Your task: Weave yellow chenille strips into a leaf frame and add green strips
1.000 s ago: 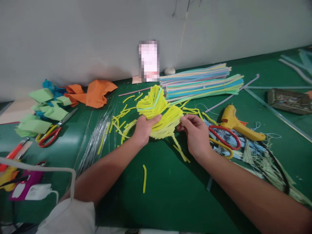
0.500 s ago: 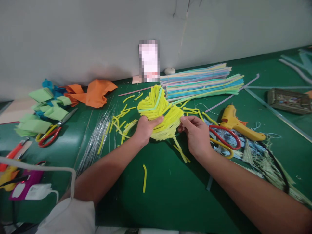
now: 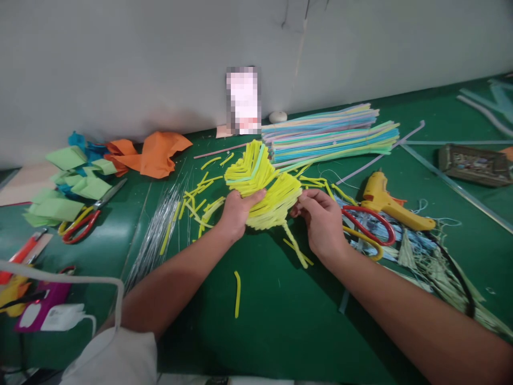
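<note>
A heart-shaped piece made of yellow straws (image 3: 260, 184), with one pale green strip in it, is held just above the green table (image 3: 280, 321). My left hand (image 3: 237, 211) grips its lower left edge, thumb on top. My right hand (image 3: 320, 219) pinches its right edge with closed fingers. A thin yellow stem (image 3: 295, 247) hangs from the bottom of the heart down to the table.
A pile of long pastel straws (image 3: 328, 136) lies behind. A yellow glue gun (image 3: 387, 202) and red-handled scissors (image 3: 366, 224) sit right of my right hand. Cut yellow straw bits (image 3: 200, 200), clear wires (image 3: 158, 232), another pair of scissors (image 3: 86, 216) and coloured paper (image 3: 120, 160) lie left.
Hardly anything has changed: both hands keep their hold on the straw heart, which shifts only slightly.
</note>
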`<state>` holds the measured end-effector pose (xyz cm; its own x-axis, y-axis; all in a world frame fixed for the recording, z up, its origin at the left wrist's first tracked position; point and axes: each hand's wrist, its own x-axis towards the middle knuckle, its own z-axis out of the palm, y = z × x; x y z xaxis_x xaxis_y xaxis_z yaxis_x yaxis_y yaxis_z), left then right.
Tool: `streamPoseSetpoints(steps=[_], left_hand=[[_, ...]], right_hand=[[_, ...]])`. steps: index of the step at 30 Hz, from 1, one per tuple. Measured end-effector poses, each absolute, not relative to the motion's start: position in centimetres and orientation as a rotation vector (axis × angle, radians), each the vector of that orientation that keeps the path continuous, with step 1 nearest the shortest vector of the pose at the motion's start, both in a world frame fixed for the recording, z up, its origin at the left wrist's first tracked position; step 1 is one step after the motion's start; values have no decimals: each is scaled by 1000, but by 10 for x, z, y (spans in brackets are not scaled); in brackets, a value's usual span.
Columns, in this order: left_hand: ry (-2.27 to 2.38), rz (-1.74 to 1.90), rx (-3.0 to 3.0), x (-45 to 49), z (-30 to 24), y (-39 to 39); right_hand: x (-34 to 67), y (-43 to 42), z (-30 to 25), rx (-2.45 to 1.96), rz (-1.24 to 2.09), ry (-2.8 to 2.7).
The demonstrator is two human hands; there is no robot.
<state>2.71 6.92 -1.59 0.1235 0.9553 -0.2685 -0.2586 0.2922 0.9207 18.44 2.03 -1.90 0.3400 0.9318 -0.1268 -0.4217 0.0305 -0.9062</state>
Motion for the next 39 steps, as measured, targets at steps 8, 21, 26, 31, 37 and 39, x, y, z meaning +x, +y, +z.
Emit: streamPoseSetpoints(steps=[8,21,26,31,37,39], left_hand=[[1049,1049,878,29,-13,68],[1035,1047,949,30,-15,65],[1028,1052,901,30,-14,65],[1021,1051,886,30,-16,65],[999,1033,885,29,-17,67],[993,1037,875,29,-17,67]], right_hand=[[184,21,-19,-1099,1145,-625],[186,22,-20,-1098,1156,-581],[185,22,-19,-1057,1180,-574],[186,23,-21,-1025,1187,-570],[185,23,-20,-977,1211,-552],[185,23,-19,-972,1216,-552]])
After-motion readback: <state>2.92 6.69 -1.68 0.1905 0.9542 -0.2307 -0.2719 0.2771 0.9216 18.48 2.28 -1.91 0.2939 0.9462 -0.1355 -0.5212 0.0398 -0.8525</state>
